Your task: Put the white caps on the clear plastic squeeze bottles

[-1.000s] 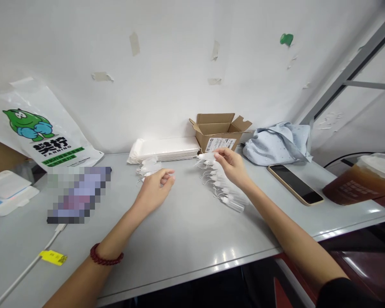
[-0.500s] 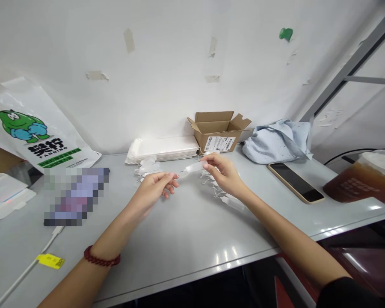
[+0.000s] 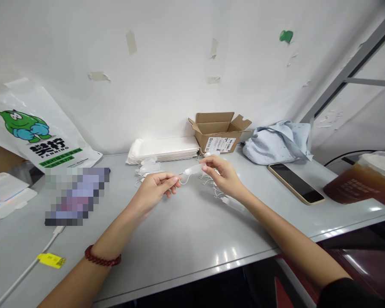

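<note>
My right hand (image 3: 223, 174) pinches a small white tag-like piece (image 3: 192, 170) and holds it above the grey table (image 3: 186, 231). A thin white string loops from that piece to my left hand (image 3: 155, 189), whose fingertips are pinched on the string's end. Under my right hand lies a row of similar white pieces with strings (image 3: 226, 197). A smaller heap of the same pieces (image 3: 146, 167) lies just beyond my left hand. A red bead bracelet is on my left wrist.
Against the wall stand a stack of white trays (image 3: 165, 149), an open cardboard box (image 3: 218, 130) and a light blue cloth (image 3: 277, 141). A phone (image 3: 295, 183) and a lidded brown drink cup (image 3: 361, 179) are at right. A printed plastic bag (image 3: 35, 132) and cable with yellow tag (image 3: 51, 259) are left.
My right hand lifted one white piece off the row and brought it leftward. My left hand rose off the table and pinched its string.
</note>
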The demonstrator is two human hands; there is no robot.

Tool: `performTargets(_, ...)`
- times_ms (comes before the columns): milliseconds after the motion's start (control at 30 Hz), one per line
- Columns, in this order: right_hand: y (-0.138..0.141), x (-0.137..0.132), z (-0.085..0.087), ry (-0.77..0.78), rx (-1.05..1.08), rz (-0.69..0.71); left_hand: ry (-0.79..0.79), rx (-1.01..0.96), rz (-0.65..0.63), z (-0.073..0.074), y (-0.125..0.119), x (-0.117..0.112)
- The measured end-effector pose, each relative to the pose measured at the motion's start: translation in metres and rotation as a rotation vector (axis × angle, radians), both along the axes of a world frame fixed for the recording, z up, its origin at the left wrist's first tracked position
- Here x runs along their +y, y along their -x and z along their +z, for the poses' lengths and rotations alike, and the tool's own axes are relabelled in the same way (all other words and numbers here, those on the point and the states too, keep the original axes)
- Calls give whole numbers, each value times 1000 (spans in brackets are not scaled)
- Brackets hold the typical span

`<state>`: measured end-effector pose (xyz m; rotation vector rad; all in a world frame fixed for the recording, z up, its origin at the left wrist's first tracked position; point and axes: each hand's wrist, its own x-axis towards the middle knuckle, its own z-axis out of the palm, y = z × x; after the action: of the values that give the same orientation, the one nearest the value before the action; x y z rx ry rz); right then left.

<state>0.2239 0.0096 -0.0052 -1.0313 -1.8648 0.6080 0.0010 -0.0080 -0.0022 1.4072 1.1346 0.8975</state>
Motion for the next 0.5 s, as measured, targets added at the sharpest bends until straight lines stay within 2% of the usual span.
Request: performTargets(500, 1, -2, 0, 11, 21, 27, -1, -6, -18, 0, -1, 1)
